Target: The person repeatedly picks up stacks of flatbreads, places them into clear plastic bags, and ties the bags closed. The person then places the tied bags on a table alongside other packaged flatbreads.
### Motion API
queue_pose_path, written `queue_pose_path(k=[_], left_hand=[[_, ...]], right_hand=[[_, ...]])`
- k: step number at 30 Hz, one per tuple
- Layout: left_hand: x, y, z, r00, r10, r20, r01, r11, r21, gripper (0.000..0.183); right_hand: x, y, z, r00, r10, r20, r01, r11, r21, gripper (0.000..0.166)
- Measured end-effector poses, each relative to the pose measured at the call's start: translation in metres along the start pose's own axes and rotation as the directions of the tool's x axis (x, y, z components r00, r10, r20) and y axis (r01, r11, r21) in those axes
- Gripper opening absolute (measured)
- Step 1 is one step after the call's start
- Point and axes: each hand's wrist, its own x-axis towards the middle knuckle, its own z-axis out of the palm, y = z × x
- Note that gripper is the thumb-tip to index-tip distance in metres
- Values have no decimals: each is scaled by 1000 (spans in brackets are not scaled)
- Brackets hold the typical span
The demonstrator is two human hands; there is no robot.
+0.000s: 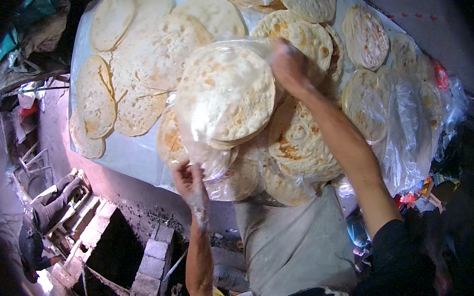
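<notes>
A stack of round flatbreads [229, 91] in a clear plastic bag lies in front of me, between my two hands. My right hand [291, 66], slightly blurred, grips the bag at the stack's upper right, over other flatbreads. At the lower left, my left hand [189, 178] has its fingers closed on the edge of the clear plastic bag [211, 160]. Under and beside the stack lie more flatbreads, among them a browned, bagged one [302, 139] to the right. Loose, paler flatbreads [148, 55] overlap at the left.
The table [134, 155] is covered with plastic sheeting. Bagged flatbreads [367, 101] and empty-looking clear bags [407, 136] lie at the right. A person [44, 215] is at the far left, away from the table, near a block structure [150, 265]. Grey cloth [293, 243] hangs below the near edge.
</notes>
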Motion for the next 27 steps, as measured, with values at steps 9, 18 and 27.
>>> queue_pose_path(k=[9, 18, 27], left_hand=[[1, 66, -7, 902, -93, 421, 156, 981, -118, 19], [-128, 222, -105, 681, 37, 732, 486, 725, -489, 33], [-211, 178, -97, 587, -444, 677, 675, 730, -108, 30]], right_hand=[[-118, 57, -64, 968, 176, 177, -242, 836, 493, 18], [-246, -152, -312, 963, -235, 131, 98, 761, 642, 25], [-401, -199, -327, 928, -312, 206, 173, 846, 504, 35]])
